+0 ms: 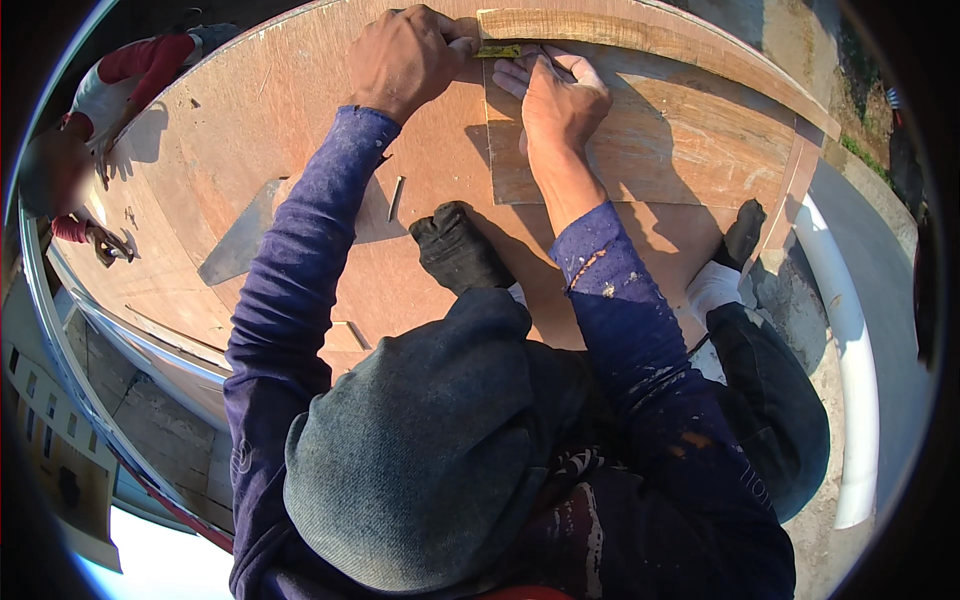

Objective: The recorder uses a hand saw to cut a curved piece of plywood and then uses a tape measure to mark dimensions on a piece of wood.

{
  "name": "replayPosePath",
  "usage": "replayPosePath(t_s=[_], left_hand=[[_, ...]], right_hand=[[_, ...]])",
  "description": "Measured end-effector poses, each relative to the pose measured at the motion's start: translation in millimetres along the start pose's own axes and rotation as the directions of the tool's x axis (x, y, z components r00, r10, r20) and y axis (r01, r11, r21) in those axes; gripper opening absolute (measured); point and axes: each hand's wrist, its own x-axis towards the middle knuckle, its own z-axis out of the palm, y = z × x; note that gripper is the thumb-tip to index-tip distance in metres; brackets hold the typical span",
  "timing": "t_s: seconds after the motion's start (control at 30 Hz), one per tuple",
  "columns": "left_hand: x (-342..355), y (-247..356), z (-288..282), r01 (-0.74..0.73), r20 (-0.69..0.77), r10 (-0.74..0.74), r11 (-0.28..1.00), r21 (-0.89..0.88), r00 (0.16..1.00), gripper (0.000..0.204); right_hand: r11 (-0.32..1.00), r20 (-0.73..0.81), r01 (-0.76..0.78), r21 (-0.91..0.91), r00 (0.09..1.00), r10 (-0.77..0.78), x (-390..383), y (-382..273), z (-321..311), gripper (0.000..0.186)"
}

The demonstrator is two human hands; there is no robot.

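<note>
A short stretch of yellow tape measure [499, 51] spans the gap between my two hands, lying along the edge of a wooden board [640, 130]. My left hand [408, 62] is closed on it at the left, with the thumb against the blade. At the other end, my right hand [562, 95] has its thumb and forefinger pinched together by the tape; whatever they hold is hidden. Just beyond runs a long wooden strip [640, 36] along the far edge. All of this rests on a broad plywood surface [270, 110].
A handsaw [240, 238] lies left of my left forearm, and a thin pencil-like stick [396, 198] right of it. My dark-socked foot [460, 247] is on the plywood. Another person [140, 75] crouches at far left. A white pipe [848, 370] runs along the right.
</note>
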Motion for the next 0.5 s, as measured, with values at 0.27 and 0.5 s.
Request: replayPosePath(t_s=[0.27,0.5], left_hand=[[3,2,-3,-0.007,0.005,0.007,1.0,0.011,1.0,0.028],[0,-4,6,0.005,-0.035,-0.004,1.0,0.023,0.999,0.028]], right_hand=[[1.0,0.013,-0.011,0.014,1.0,0.011,1,-5,-1,0.011],[0.998,-0.005,-0.031,0.052,0.999,0.031,1,-1,-2,0.012]])
